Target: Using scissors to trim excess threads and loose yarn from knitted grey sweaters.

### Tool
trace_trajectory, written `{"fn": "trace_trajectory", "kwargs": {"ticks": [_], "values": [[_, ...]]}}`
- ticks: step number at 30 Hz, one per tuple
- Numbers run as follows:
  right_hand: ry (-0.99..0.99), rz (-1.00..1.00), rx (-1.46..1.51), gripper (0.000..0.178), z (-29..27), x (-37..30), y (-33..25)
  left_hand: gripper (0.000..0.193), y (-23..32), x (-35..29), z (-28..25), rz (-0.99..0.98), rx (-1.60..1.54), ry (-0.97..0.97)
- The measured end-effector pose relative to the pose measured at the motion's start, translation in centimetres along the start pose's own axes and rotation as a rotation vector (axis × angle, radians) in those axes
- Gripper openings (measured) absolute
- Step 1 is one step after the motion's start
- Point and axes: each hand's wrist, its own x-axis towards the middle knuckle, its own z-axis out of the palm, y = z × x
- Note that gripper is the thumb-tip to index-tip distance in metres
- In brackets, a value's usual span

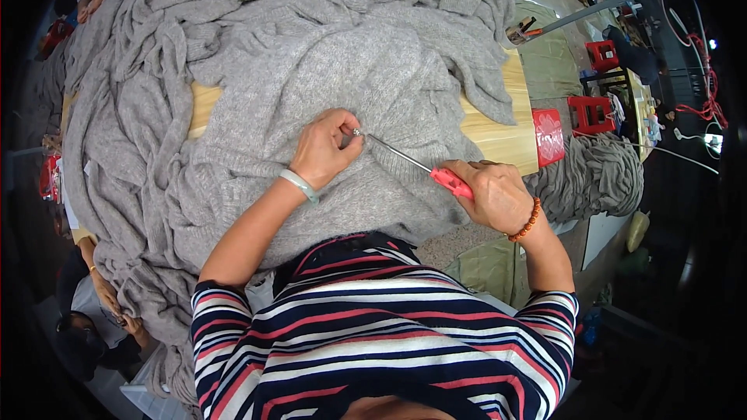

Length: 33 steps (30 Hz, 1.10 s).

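Observation:
A grey knitted garment [366,70] lies spread and rumpled in front of me. My right hand [498,196] is wrapped round the red handle of a screwdriver-like tool [401,155] with a long, thin metal shaft. The shaft points up and to the left, over the knit. At its tip, my left hand [325,148] is closed in a pinch, thumb and forefinger together. Something small and pale shows between those fingertips, too small to name. The exact end of the tool is hard to make out there.
More grey knitwear [140,132] is heaped over the left and far side of the wooden table [506,136]. A red stool [548,138] stands by its right edge, beside a grey knit pile [591,175]. Other people's hands [117,315] are at the left.

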Motion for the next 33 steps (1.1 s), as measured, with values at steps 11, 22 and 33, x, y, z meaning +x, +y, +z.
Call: {"fn": "trace_trajectory", "kwargs": {"ticks": [11, 22, 33], "values": [[-0.071, -0.038, 0.059, 0.027, -0.9, 0.3, -0.6, 0.013, -2.6, -0.5, -0.7, -0.136, -0.419, 0.009], [-0.063, -0.056, 0.094, 0.029, -0.7, 1.5, -1.1, 0.014, -3.0, -1.0, -0.7, -0.216, -0.471, 0.095], [-0.030, -0.041, 0.078, 0.029, 0.0, 2.9, -1.0, 0.034, -3.3, -3.0, -1.9, -0.211, -0.367, 0.149]]}}
